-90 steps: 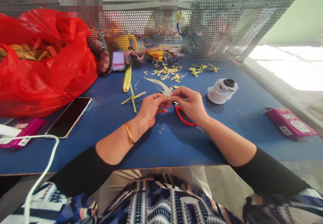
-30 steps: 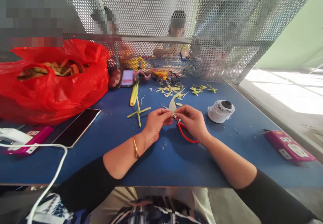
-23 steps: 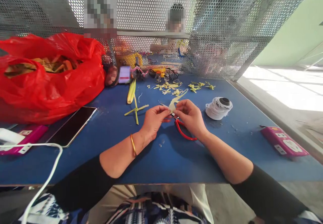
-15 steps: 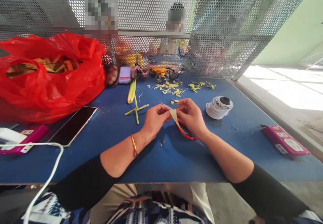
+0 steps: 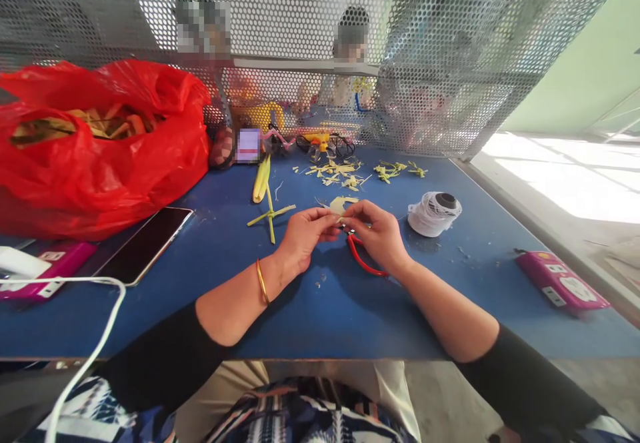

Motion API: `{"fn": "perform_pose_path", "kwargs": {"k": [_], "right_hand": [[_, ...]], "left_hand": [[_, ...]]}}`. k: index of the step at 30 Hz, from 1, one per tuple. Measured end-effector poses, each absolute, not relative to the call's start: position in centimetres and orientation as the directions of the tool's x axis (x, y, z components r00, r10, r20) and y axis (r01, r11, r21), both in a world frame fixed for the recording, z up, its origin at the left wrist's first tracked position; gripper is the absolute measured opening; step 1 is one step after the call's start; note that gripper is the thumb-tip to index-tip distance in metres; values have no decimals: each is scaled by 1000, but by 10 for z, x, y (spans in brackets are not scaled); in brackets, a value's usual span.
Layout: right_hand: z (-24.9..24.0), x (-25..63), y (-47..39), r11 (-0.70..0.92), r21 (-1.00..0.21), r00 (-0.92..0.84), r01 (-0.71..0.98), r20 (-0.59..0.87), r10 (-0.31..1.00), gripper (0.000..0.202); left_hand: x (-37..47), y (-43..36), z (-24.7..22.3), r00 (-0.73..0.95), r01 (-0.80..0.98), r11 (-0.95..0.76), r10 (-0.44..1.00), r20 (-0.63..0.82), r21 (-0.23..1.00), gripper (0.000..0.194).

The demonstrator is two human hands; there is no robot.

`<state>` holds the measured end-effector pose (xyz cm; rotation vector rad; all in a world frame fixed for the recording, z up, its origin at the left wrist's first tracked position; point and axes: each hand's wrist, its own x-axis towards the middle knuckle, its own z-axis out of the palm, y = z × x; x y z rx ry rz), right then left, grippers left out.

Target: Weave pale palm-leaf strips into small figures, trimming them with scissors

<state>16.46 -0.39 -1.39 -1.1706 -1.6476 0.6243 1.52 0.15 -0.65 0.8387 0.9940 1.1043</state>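
My left hand and my right hand meet over the middle of the blue table. Both pinch a pale strip of dried leaf or husk between thumbs and fingers; its upper part fans out beyond the fingertips. Under my right hand lie red-handled pliers or cutters, their metal end partly hidden by the fingers. Left of my hands, a small cross of folded green strips lies flat, with a bundle of yellow-green leaf just behind it.
A red plastic bag with dried husks stands at left, before a phone. Leaf scraps and knotted green pieces lie at the back, below a perforated metal screen. On the right are a white thread spool and a magenta case.
The pale strip hung down toward me between my hands; now its wide part points away, beyond the fingertips. My fingers have drawn closer together. The red handles show more clearly.
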Motion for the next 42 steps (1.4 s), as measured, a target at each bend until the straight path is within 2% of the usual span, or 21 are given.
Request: {"fn": "perform_pose_path", "kwargs": {"k": [7, 14, 18, 25, 42], "right_hand": [[-17, 164, -1, 339, -904, 3, 259, 351, 936, 15], [-19, 164, 1, 316, -922, -2, 223, 324, 946, 13], [-15, 164, 0, 303, -936, -50, 181, 299, 953, 15], [-15, 166, 0, 310, -935, -60, 173, 305, 951, 17], [-13, 166, -4, 410, -868, -68, 278, 408, 910, 7]], "left_hand": [[18, -3, -6, 110, -220, 92, 992, -69, 971, 10], [16, -2, -6, 115, -175, 105, 990, -85, 979, 10], [15, -1, -5, 119, -188, 156, 984, -136, 970, 12], [14, 1, -2, 145, -304, 352, 936, -322, 885, 12], [11, 2, 2, 258, -336, 469, 880, -399, 817, 14]]}}
